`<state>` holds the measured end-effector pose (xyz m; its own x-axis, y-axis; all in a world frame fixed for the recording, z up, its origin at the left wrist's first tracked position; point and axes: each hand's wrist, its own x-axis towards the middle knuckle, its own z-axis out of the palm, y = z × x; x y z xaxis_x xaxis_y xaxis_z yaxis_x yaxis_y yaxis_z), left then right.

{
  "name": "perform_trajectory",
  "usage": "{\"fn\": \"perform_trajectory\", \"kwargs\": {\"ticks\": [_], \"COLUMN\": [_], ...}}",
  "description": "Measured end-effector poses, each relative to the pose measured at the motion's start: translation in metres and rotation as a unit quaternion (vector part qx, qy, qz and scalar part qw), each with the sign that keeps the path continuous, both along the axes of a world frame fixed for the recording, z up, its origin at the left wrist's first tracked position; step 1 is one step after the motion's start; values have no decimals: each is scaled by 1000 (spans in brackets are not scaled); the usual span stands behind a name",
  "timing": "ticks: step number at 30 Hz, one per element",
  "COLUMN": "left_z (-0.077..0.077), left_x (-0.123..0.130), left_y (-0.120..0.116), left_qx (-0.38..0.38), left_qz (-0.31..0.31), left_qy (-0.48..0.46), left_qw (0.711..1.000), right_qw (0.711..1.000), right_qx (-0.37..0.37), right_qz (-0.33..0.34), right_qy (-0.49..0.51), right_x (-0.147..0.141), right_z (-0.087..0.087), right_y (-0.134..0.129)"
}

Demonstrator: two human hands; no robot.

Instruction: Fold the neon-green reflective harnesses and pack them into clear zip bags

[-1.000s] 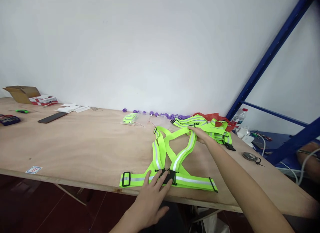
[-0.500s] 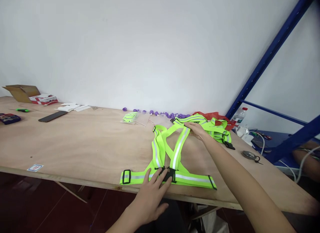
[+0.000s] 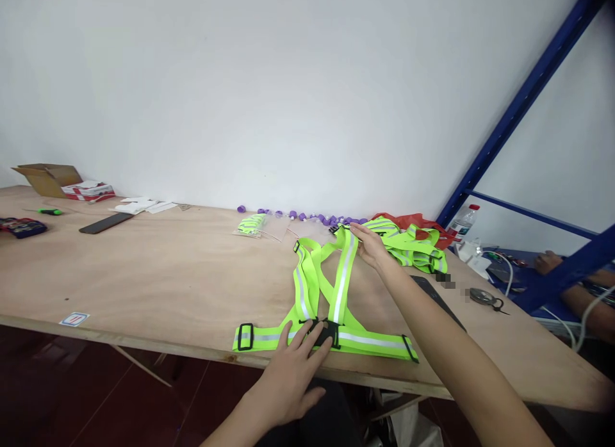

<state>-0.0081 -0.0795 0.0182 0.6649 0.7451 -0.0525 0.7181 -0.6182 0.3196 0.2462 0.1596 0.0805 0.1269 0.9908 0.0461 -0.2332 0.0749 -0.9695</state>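
Note:
A neon-yellow reflective vest (image 3: 342,284) made of elastic straps with silver stripes lies spread near the table's front edge. My left hand (image 3: 291,376) rests with its fingers stretched out over the black buckle (image 3: 331,333) of the waist strap. At the far end of the right shoulder strap, my right hand (image 3: 372,247) pinches the strap between thumb and fingers and lifts it slightly. The waist strap reaches out to both sides, with a black slider (image 3: 245,337) at its left end. Just beyond my right hand lies a heap of more yellow reflective straps (image 3: 419,256).
Purple caps (image 3: 327,221) line the wall beside a bagged vest (image 3: 250,225). A red bag (image 3: 418,221), a bottle (image 3: 465,221) and a dark flat object (image 3: 437,300) are at right. Behind the blue frame (image 3: 519,88) another person's hand (image 3: 548,262) shows. Boxes (image 3: 89,191) stand far left.
My right hand has moved a little away from me and left, drawing the shoulder strap up with it. My left hand stays on the buckle. Another person's hand has come into view at right.

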Motion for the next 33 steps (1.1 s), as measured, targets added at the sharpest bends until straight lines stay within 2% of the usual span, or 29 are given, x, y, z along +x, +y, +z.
{"fn": "perform_trajectory", "kwargs": {"ticks": [3, 7, 11, 14, 18, 21, 24, 26, 29, 31, 33], "left_z": [-2, -3, 1, 3, 6, 22, 57, 84, 117, 125, 119], "left_x": [0, 0, 0, 1, -1, -7, -15, -20, -20, -14, -4], "left_y": [0, -1, -1, -1, 1, 2, 12, 31, 85, 133, 181], "left_qx": [6, 14, 6, 1, -10, -31, -19, 6, 66, 81, 41], "left_qz": [-1, 1, -1, 5, 0, -17, -41, -6, 87, 127, 200], "left_qy": [-1, -2, 9, 7, -15, -35, -120, -179, -221, -204, -150], "left_qw": [1000, 1000, 1000, 1000, 1000, 999, 992, 984, 969, 967, 967], "right_qw": [1000, 997, 993, 993, 991, 990, 988, 988, 989, 989, 988], "right_qx": [26, 67, 103, 108, 80, 61, 54, 54, 50, 28, -22], "right_qz": [-16, -46, -54, -21, 60, 93, 108, 108, 87, 80, 89], "right_qy": [5, 7, 0, -33, -90, -86, -92, -100, -112, -120, -121], "right_x": [0, 3, 4, 1, -3, -5, -5, -4, -2, 0, 0], "right_z": [2, 15, 25, 23, 8, -4, -11, -13, -11, -10, -9], "right_y": [3, 9, 3, -13, -38, -53, -62, -64, -64, -63, -62]}}
